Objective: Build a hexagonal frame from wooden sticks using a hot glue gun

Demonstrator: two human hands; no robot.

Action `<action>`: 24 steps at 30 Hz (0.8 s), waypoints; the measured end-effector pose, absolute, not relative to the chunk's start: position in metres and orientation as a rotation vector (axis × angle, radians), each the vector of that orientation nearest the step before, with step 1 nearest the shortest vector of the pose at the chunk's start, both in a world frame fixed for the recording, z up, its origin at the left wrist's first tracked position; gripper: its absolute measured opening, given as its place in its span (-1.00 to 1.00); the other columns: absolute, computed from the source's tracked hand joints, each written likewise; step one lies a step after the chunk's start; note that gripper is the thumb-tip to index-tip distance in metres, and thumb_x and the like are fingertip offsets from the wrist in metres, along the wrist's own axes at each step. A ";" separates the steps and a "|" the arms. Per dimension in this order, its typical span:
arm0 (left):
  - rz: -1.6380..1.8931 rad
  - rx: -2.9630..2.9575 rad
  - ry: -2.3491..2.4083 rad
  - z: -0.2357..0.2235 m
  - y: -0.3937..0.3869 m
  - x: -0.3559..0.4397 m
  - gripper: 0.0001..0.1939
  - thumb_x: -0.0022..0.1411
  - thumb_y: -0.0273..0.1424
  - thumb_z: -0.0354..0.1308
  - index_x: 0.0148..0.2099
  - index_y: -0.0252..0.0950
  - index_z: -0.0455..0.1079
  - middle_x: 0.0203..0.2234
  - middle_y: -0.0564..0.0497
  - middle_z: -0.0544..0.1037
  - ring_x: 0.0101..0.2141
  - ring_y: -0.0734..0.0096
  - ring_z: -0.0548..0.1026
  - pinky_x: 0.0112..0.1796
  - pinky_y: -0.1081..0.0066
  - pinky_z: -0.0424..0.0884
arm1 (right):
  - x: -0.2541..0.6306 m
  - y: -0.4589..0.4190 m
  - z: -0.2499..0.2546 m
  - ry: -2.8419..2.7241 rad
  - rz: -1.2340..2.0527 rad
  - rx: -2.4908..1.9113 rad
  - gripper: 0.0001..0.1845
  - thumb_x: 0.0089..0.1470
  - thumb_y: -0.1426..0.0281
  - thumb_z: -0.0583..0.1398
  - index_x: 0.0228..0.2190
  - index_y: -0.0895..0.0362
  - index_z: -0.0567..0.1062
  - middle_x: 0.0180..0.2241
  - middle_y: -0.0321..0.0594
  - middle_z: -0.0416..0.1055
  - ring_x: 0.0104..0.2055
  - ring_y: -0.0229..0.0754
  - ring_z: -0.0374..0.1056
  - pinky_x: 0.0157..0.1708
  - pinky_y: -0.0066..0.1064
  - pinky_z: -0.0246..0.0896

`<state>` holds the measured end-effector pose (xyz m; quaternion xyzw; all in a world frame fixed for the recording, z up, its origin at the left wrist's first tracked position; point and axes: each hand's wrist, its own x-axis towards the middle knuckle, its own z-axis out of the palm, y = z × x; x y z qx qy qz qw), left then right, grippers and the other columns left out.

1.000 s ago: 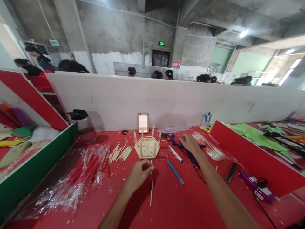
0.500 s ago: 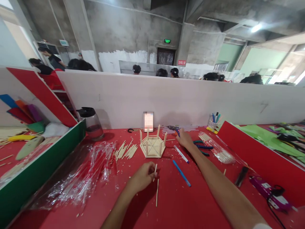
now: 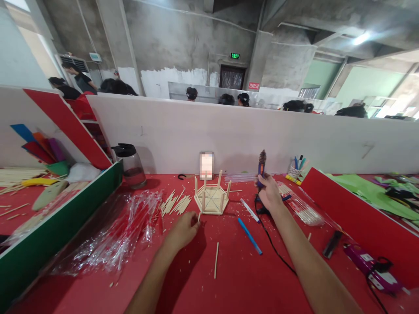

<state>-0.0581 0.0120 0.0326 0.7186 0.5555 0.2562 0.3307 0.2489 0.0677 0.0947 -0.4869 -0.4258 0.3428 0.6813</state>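
My left hand [image 3: 183, 229] pinches a short wooden stick [image 3: 199, 216], just in front of a hexagonal frame of wooden sticks [image 3: 211, 211] with several upright posts. My right hand [image 3: 270, 192] is closed round a blue and orange hot glue gun [image 3: 261, 170], its dark tip pointing up and its black cord [image 3: 273, 244] trailing down the table. Another wooden stick [image 3: 216, 261] lies on the red tabletop nearer to me. Short cut sticks [image 3: 176, 204] lie in a pile left of the frame.
A white marker [image 3: 249, 210] and a blue pen [image 3: 249, 236] lie between my arms. Crumpled clear plastic bags [image 3: 114, 235] and a glass jug [image 3: 133, 168] are at left. A phone [image 3: 206, 165] leans on the white partition. At right lies a purple corded tool [image 3: 371, 267].
My right hand has lifted the glue gun off the table and turned its tip upward. My left hand has moved left and forward with its stick, towards the frame.
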 end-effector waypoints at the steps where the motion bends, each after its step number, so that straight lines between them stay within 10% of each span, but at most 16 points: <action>1: 0.674 1.899 1.484 0.030 0.014 -0.060 -0.91 0.10 -0.49 0.10 -0.45 -0.28 0.32 -0.51 0.03 0.47 -0.44 0.35 0.39 -0.38 0.45 0.19 | 0.249 0.062 0.098 -0.949 0.790 -1.065 -0.65 -0.13 0.16 0.29 -0.36 0.05 0.30 -0.44 -0.35 0.35 -0.47 -0.28 0.29 -0.46 -0.44 0.29; 15: 0.439 2.050 1.709 0.038 0.013 -0.060 -0.86 0.30 -0.46 0.03 -0.36 -0.26 0.26 -0.41 0.01 0.52 -0.38 0.37 0.45 -0.42 0.47 0.12 | 0.252 -0.008 0.101 -0.926 1.147 -0.762 -0.64 -0.15 0.23 0.44 -0.28 -0.02 0.50 -0.31 -0.32 0.49 -0.31 -0.17 0.43 -0.27 -0.27 0.37; 24: 0.456 1.994 1.721 0.042 0.011 -0.060 -0.61 0.28 -0.51 -0.02 0.16 -0.30 0.14 -0.29 -0.06 0.58 -0.27 0.29 0.54 -0.35 0.44 0.20 | 0.240 -0.029 0.083 -1.907 0.851 -1.243 -0.66 0.06 0.12 0.29 -0.23 0.10 0.53 -0.35 -0.22 0.49 -0.27 -0.08 0.39 -0.19 -0.23 0.35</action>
